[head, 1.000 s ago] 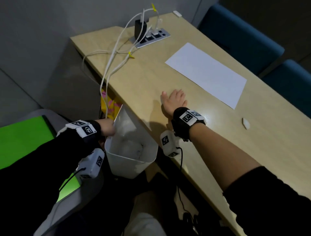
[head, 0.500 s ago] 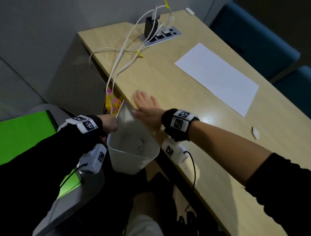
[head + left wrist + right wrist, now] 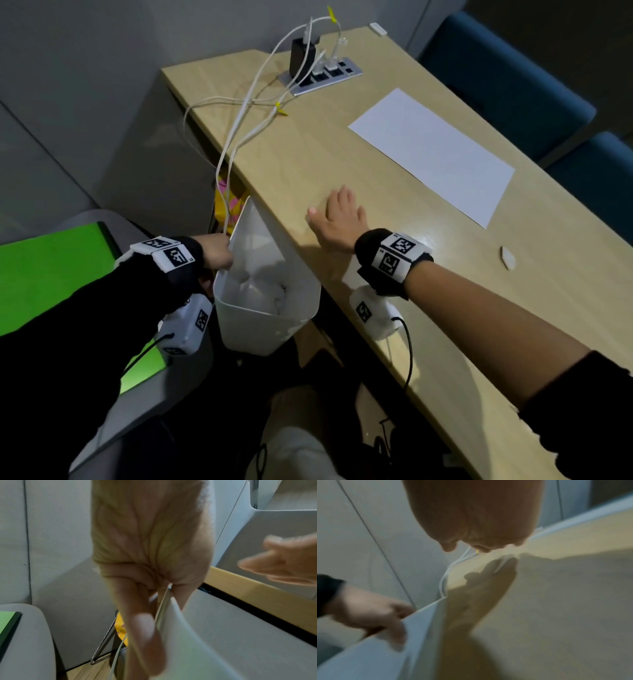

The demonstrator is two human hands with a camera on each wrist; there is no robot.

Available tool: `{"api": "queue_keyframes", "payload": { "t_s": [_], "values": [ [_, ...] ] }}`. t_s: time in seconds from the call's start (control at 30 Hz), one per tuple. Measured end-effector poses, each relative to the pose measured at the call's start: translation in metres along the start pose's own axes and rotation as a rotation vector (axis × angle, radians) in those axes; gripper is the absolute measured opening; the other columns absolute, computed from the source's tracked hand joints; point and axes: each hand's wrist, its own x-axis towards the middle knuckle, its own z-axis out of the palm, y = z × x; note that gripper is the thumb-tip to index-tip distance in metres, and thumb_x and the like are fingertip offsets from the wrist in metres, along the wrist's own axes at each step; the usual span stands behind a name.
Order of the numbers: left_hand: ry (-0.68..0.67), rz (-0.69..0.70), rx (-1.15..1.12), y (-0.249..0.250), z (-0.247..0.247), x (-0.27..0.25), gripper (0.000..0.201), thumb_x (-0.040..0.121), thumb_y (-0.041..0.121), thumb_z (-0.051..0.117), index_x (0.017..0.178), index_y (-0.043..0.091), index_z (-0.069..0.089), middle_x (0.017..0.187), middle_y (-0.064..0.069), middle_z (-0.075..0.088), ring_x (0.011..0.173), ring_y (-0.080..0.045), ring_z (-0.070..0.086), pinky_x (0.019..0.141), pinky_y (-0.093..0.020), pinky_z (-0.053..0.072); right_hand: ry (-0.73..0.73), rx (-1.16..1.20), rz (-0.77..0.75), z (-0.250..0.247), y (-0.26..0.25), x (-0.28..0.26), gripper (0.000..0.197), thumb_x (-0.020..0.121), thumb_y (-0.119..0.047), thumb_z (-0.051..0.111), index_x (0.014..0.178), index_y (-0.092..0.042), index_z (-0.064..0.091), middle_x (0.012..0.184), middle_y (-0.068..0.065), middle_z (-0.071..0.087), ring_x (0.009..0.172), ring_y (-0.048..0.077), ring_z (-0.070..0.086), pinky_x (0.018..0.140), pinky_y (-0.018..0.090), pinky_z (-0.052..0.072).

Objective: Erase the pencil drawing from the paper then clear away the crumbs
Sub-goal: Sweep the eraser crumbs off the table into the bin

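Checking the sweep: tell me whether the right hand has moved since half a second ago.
Yes. The right hand now lies flat further in on the table, toward the paper, away from the bin.

The blank white rectangular sheet of paper (image 3: 435,154) lies flat on my table, the small white eraser (image 3: 507,257) (well apart from it) nearer me.

Right wrist view blurred throughout; fingers of right hand (image 3: 476,513) hidden behind palm at 12 o'clock. Bin (image 3: 267,308) contents too dim to identify. Left hand (image 3: 215,253) fingers concealed behind bin rim at 9 o'clock.
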Motion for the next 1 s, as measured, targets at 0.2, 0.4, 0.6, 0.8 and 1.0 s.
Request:
{"api": "queue_keyframes", "payload": {
  "t_s": [0.2, 0.4, 0.6, 0.8, 1.0],
  "values": [
    [-0.024, -0.025, -0.015, -0.002, 0.009, -0.002, 0.017, 0.088, -0.002, 0.047, 0.098, -0.010, 0.059, 0.068, -0.013, 0.057, 0.055, -0.024, 0.052, 0.053, -0.029, 0.045, -0.029, -0.190, -0.182, 0.054, -0.011, -0.056, 0.075, 0.097, -0.049, 0.027, 0.149, -0.007, -0.008, 0.156, 0.011, -0.018, 0.145, 0.023, -0.015, 0.115, 0.039, -0.008],
    [-0.048, -0.022, 0.022, 0.000, 0.020, 0.000, 0.019, 0.091, 0.003, 0.045, 0.097, -0.007, 0.060, 0.087, -0.020, 0.059, 0.061, -0.023, 0.050, 0.052, -0.027, 0.041, -0.038, 0.362, -0.346, 0.044, -0.009, -0.084, 0.057, 0.102, -0.024, 0.030, 0.148, -0.002, 0.003, 0.156, 0.014, -0.010, 0.145, 0.022, -0.011, 0.110, 0.020, -0.008],
    [-0.028, -0.019, 0.020, -0.004, 0.030, 0.002, 0.017, 0.089, -0.002, 0.045, 0.098, -0.007, 0.058, 0.093, -0.024, 0.059, 0.075, -0.027, 0.052, 0.059, -0.029, 0.042, 0.135, 0.098, 0.040, 0.042, 0.022, -0.063, 0.063, 0.101, -0.038, 0.020, 0.149, -0.002, 0.000, 0.157, 0.016, -0.009, 0.145, 0.025, -0.009, 0.117, 0.040, -0.004],
    [0.000, -0.008, 0.015, -0.008, 0.039, 0.005, 0.026, 0.088, 0.001, 0.048, 0.106, -0.010, 0.062, 0.100, -0.026, 0.064, 0.081, -0.030, 0.060, 0.067, -0.034, 0.049, 0.073, 0.259, -0.298, 0.066, -0.029, -0.078, 0.054, 0.103, -0.031, 0.022, 0.149, -0.006, 0.011, 0.158, 0.011, 0.001, 0.146, 0.019, -0.001, 0.119, 0.034, 0.000],
    [0.010, 0.029, 0.047, -0.007, 0.045, 0.005, 0.021, 0.087, -0.001, 0.048, 0.100, -0.009, 0.062, 0.104, -0.028, 0.064, 0.082, -0.028, 0.057, 0.070, -0.036, 0.046, 0.447, 0.338, 0.082, 0.064, 0.024, -0.104, 0.053, 0.102, -0.029, 0.020, 0.148, -0.004, 0.016, 0.158, 0.011, 0.006, 0.146, 0.020, 0.001, 0.116, 0.030, -0.003]
  ]
}}
